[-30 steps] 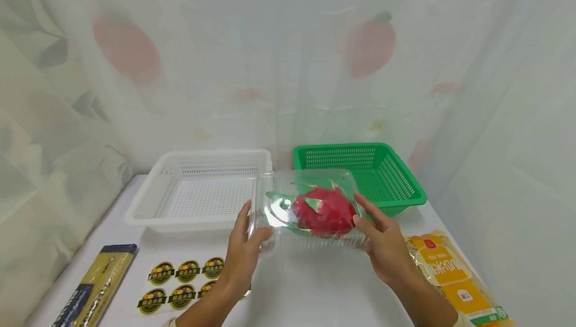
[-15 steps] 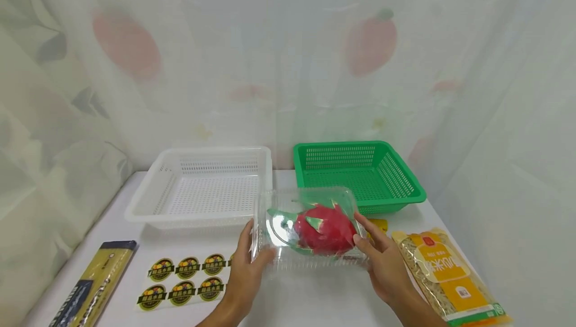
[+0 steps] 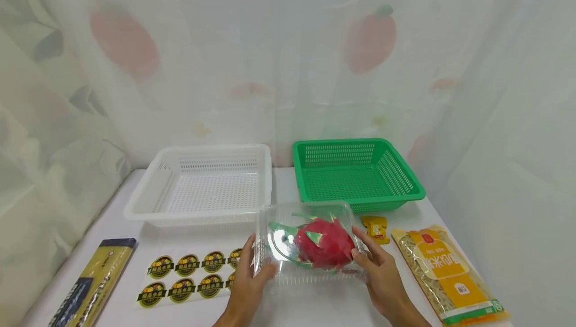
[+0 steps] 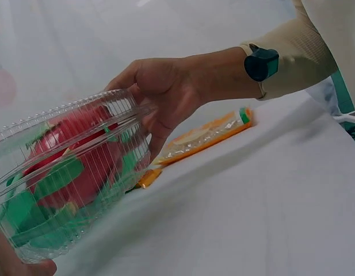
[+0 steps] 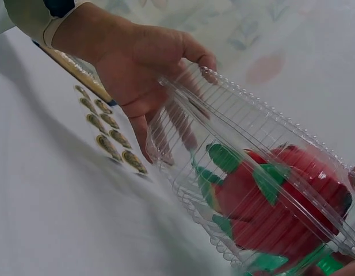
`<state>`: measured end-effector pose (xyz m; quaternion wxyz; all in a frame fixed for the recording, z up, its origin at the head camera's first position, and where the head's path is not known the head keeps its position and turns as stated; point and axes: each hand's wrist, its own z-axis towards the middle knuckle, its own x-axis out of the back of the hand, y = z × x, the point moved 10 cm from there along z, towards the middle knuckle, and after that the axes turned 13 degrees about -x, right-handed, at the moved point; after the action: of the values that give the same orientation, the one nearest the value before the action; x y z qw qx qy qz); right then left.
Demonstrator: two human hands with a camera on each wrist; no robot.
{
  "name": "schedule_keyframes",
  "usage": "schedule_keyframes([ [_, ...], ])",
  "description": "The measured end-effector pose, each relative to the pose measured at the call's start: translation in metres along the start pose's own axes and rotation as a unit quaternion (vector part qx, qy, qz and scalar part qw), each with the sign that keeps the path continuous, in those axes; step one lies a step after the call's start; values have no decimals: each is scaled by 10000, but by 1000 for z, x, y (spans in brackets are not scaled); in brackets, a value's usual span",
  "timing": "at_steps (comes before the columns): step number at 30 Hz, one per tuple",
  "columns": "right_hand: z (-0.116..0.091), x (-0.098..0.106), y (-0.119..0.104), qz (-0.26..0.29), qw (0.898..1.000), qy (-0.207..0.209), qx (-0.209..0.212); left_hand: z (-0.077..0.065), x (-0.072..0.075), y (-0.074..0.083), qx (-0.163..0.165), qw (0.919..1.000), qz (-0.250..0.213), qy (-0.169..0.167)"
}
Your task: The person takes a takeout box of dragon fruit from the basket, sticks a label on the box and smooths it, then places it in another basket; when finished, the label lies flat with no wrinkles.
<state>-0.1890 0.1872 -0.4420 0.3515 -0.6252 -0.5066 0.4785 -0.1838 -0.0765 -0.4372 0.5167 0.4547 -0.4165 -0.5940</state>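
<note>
A clear plastic clamshell box (image 3: pixel 288 272) with its lid down is held between both hands, raised off the table. Through its walls shows a red dragon fruit (image 3: pixel 326 244) with green scales. My left hand (image 3: pixel 249 279) grips the box's left end, thumb over the top edge and fingers beneath. At the other end, my right hand (image 3: pixel 380 272) holds it the same way. In the left wrist view, the right hand (image 4: pixel 165 92) clasps the box's far end. The right wrist view shows the left hand (image 5: pixel 140 69) with fingers curled around the ribbed side.
A white basket (image 3: pixel 198 217) and a green basket (image 3: pixel 360 201) stand at the back. Round stickers on a sheet (image 3: pixel 180 279) and a noodle pack (image 3: pixel 96 282) lie left. At right are a yellow packet (image 3: pixel 376 229) and a larger yellow bag (image 3: pixel 450 277).
Both hands have brought the box with the dragon fruit lower and closer to the body, away from the baskets. The small yellow packet has come into view beside it.
</note>
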Motion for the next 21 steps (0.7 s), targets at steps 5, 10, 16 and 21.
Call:
schedule_keyframes([
  [5,0,2,7,-10,10000,45,-20,-1,-1,-9,52,9999,-110,-50],
  [10,1,5,14,13,9997,170,-199,-3,0,-16,104,9998,-145,-43],
  [16,2,7,21,5,9995,209,-246,-4,1,-24,151,9998,-127,-36],
  [21,4,10,25,-20,9996,198,-211,-4,-2,-30,232,9995,-161,-159],
])
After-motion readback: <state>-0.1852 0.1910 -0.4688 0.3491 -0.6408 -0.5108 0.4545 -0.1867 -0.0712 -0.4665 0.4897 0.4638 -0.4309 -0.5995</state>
